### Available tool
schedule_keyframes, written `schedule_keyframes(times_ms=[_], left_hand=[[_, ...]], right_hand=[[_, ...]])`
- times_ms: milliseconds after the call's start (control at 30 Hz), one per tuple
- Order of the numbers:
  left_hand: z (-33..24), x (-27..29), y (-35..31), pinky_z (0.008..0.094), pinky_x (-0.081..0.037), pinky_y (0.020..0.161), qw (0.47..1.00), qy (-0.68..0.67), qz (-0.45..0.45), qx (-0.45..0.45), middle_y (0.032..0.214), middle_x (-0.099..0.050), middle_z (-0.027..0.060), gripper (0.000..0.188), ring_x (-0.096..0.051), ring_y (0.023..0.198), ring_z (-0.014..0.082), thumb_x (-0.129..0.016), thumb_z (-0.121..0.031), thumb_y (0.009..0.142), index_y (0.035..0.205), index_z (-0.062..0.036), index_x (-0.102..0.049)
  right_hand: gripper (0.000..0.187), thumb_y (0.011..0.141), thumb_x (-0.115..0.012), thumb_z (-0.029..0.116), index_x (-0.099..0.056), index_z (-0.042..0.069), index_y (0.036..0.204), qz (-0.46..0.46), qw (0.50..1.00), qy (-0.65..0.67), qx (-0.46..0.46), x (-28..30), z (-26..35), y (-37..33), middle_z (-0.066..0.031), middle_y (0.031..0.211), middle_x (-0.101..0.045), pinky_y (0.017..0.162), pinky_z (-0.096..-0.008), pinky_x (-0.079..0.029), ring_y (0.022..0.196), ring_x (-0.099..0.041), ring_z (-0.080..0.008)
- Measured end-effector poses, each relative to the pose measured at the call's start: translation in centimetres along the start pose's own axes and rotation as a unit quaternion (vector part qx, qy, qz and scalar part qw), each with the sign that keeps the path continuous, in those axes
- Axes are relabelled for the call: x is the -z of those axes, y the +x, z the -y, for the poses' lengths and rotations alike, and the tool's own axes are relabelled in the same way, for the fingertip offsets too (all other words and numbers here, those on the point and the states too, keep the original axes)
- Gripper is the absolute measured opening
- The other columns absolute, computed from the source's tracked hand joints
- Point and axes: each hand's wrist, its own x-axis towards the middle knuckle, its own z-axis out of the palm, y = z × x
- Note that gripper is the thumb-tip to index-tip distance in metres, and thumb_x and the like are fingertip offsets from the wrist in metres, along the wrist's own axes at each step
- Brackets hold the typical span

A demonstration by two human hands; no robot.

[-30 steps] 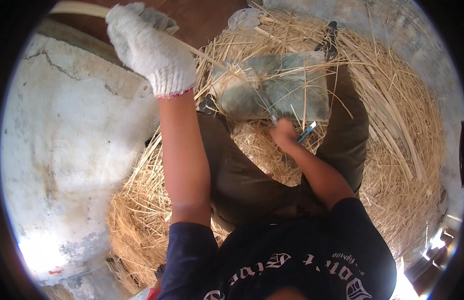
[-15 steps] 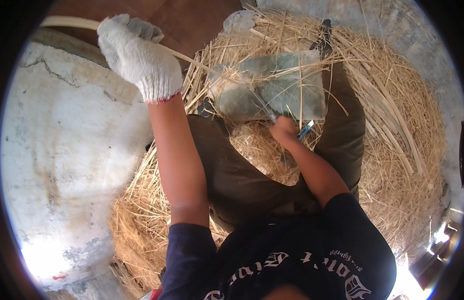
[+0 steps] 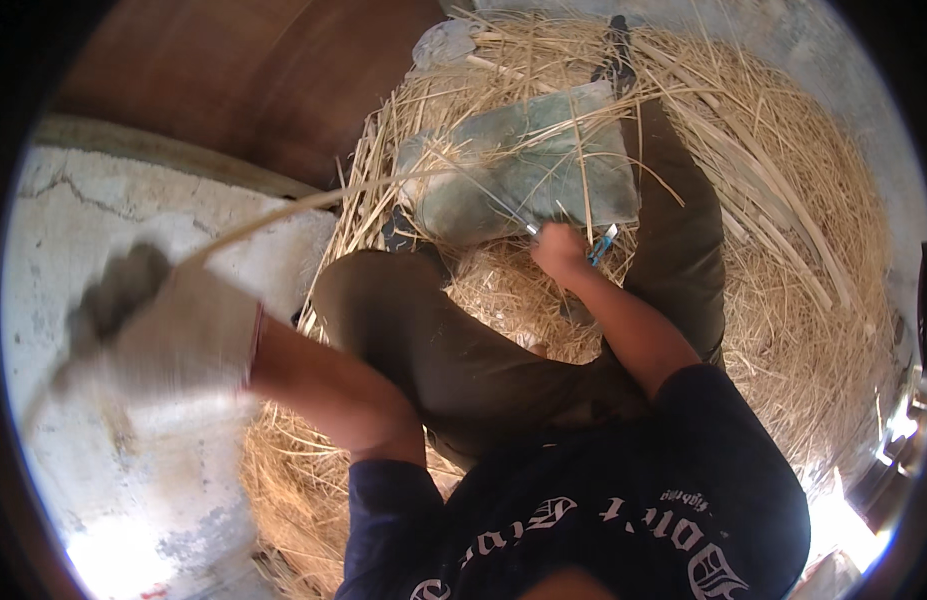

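Left hand (image 3: 168, 325), in a whitish knit glove with dark grey fingers, is out to the left, closed around a long, thin tan plant-fibre strip (image 3: 303, 203); finger detail blurred. Strip runs from the glove up and right to the grey-green rectangular cloth pad (image 3: 473, 215), inner end near the tip of a thin grey metal blade (image 3: 505, 208). Can't tell if they touch.

Right hand (image 3: 561, 250), bare, is in a tight fist on the blade's handle end, at the pad's near edge. Small blue-handled cutter (image 3: 600, 247) just beside the fist; can't tell if it's gripped too.

Pad sits between legs in dark olive trousers (image 3: 675, 225), loose strips across it. Around: dry straw-coloured shavings (image 3: 783, 380). Left: cracked whitish wall (image 3: 93, 240). Beyond: smooth brown panel (image 3: 253, 90).
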Motion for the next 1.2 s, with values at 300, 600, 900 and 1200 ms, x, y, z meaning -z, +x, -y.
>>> schedule_keyframes(times_ms=[300,600,900,1200], left_hand=[[-4.2,1.8,0.7,0.0258,-0.021,0.044,0.995,-0.098,-0.035,0.0,0.048,-0.033,-0.0078,0.044,-0.025,0.042,0.0063,-0.055,-0.036,0.098,0.059,-0.0174,-0.046],[2.3,-1.8,-4.1,0.028,-0.039,0.054,0.996,0.047,0.073,0.019,0.055,-0.038,-0.006,0.052,-0.038,0.051,0.0096,-0.035,-0.049,0.107,0.065,-0.0192,-0.044],[9.7,0.0,-5.5,0.0346,-0.054,0.07,0.981,0.065,0.088,0.159,0.082,-0.056,0.0043,0.029,-0.056,0.074,0.016,-0.047,-0.034,0.108,0.103,-0.0075,-0.059],[10.0,-1.7,-7.7,0.0334,-0.053,0.071,0.971,0.164,0.136,0.109,0.083,-0.059,0.0056,0.032,-0.057,0.075,0.0166,-0.045,-0.032,0.109,0.1,-0.0052,-0.06]], right_hand=[[0.033,0.084,-0.074,0.03,-0.075,-0.001,0.095,0.046,0.992,0.074,-0.092,-3.4,-2.6,1.2,-0.0203,0.092,-0.075,0.076,-0.0462,-0.058,0.087,-0.074,-0.0344],[0.035,0.085,-0.073,0.024,-0.062,-0.001,0.063,0.121,0.927,0.321,-0.153,-6.2,-4.8,2.3,-0.0118,0.052,-0.062,0.048,-0.0397,-0.051,0.041,-0.061,-0.0235],[0.033,0.086,-0.074,0.023,-0.066,-0.004,0.067,0.147,0.926,0.319,-0.141,-6.5,-5.2,2.6,-0.0135,0.054,-0.065,0.05,-0.0377,-0.053,0.045,-0.065,-0.0246],[0.016,0.085,-0.073,0.012,-0.065,-0.002,0.084,0.118,0.939,0.285,-0.153,-5.2,-4.9,2.2,-0.0146,0.062,-0.066,0.043,-0.0405,-0.052,0.048,-0.066,-0.0248]])
